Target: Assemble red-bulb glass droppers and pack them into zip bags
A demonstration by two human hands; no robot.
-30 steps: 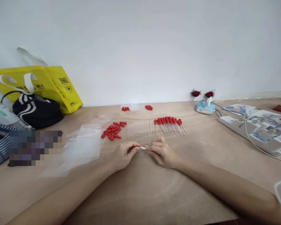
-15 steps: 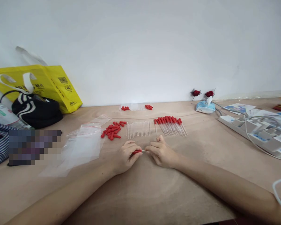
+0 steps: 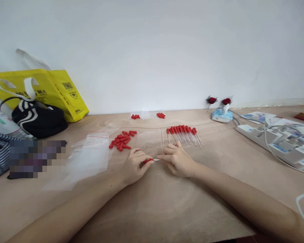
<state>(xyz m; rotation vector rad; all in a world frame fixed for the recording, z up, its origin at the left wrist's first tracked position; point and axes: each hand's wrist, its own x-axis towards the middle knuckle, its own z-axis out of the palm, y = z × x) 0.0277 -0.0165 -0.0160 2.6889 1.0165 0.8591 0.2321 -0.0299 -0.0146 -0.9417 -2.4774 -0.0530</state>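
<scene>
Pinched in my left hand (image 3: 136, 166) is a red rubber bulb (image 3: 148, 161). A thin clear tube (image 3: 156, 159) joins it on the right, its other end between the fingers of my right hand (image 3: 176, 160). Beyond my left hand lies a pile of red bulbs (image 3: 121, 140). A row of bare clear tubes (image 3: 150, 138) lies side by side in the middle. To their right rest several tubes with red bulbs fitted (image 3: 183, 134), close behind my right hand.
Clear zip bags (image 3: 91, 153) lie left of the bulbs, another bag with red bulbs (image 3: 148, 115) by the wall. Farther left are a yellow bag (image 3: 66, 96) and black pouch (image 3: 40, 118). Blue tissue pack (image 3: 222, 115) and power strip (image 3: 276, 145) sit on the right.
My right hand has shifted slightly up and right, and its fingers are more folded. The held bulb is a little higher and tilted. Both hands keep their hold.
</scene>
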